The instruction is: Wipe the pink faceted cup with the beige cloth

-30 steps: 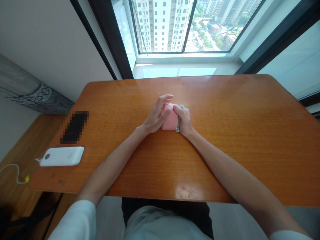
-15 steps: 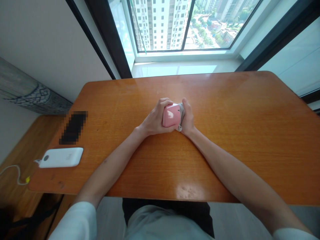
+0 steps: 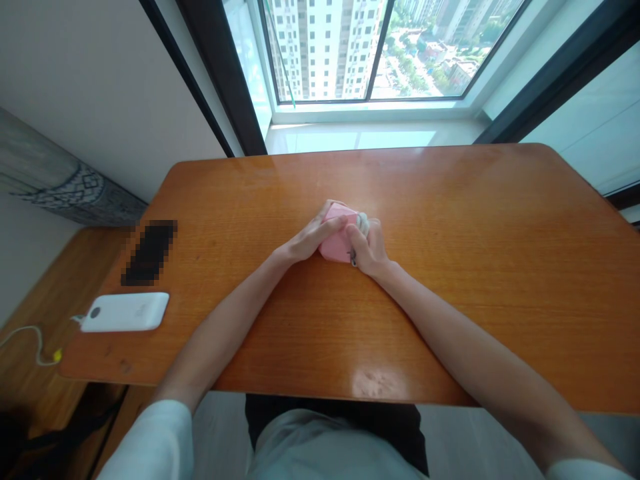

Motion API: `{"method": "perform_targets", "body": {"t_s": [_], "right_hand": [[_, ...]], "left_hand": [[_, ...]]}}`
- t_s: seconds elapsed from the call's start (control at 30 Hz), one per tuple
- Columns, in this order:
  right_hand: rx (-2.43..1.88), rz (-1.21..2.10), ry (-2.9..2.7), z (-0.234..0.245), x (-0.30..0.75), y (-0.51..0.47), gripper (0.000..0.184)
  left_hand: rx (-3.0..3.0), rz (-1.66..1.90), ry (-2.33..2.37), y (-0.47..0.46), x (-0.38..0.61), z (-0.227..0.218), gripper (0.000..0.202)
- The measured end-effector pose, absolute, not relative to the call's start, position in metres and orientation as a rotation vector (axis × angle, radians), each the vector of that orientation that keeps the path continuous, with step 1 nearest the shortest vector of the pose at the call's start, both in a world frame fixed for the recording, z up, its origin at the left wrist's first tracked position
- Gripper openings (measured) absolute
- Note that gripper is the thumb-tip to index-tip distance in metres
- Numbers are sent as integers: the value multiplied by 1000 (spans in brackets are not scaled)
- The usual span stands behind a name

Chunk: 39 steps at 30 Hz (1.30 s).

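While L hand (image 3: 311,241), R hand (image 3: 369,250) grip pink case (image 3: 336,241), it touches table (image 3: 475,280).

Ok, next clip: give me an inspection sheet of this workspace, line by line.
Surface: orange wooden tabletop, glossy, with glare near the front edge.
Job's things: pink box-like object, with a pale grey part at its right side.
Clutter: white rectangular device and pixelated dark flat object, both at the table's left.
Hands: left hand and right hand both closed on the pink box-like object.
Cables: thin white cable running from the white rectangular device, with a yellow tip.
Surroundings: large window showing high-rise buildings.
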State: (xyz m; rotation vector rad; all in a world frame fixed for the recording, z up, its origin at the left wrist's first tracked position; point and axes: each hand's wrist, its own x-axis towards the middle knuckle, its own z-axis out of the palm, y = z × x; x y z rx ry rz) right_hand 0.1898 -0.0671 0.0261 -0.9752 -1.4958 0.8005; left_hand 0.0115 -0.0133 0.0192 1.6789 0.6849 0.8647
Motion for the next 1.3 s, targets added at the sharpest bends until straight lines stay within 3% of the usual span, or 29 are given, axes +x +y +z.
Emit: {"method": "perform_targets", "body": {"t_s": [0.33, 0.63, 1.0, 1.3], "right_hand": [[-954, 872, -1451, 23, 188, -71, 69], [-970, 903, -1410, 21, 189, -70, 67], [-982, 1018, -1185, 18, 188, -64, 65], [-930, 1045, -1073, 18, 189, -59, 61]], "left_hand": [[1795, 1117, 624, -18, 16, 10, 78], [1800, 1460, 818, -18, 16, 15, 58], [1798, 1448, 923, -22, 13, 12, 43], [1979, 1389, 711, -15, 15, -1, 53]]}}
